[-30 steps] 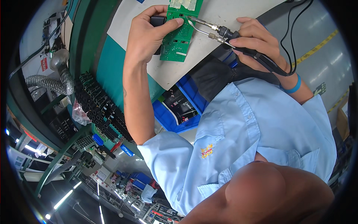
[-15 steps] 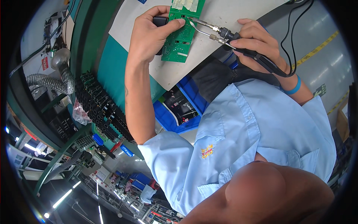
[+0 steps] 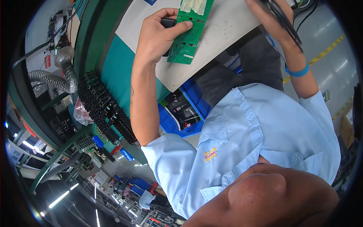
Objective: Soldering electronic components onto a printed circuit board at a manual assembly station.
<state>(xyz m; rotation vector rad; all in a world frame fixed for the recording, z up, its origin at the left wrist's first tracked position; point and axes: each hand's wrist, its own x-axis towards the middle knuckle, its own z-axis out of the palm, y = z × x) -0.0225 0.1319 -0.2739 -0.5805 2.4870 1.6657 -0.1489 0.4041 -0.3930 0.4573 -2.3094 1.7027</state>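
Worktop [image 3: 227,34] white, teal-edged; left hand [image 3: 157,36] grips green board [image 3: 189,34]; right hand [image 3: 270,17] holds cable [image 3: 287,26].

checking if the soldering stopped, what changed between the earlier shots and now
The right hand has lifted the soldering tool off the green circuit board and drawn it away toward the picture's upper right, its tip now out of view. The left hand still grips the board with a small black part against the white mat, in much the same spot.

Grey floor [image 3: 332,64] with yellow line [image 3: 332,43], green-framed workbench [image 3: 90,34].
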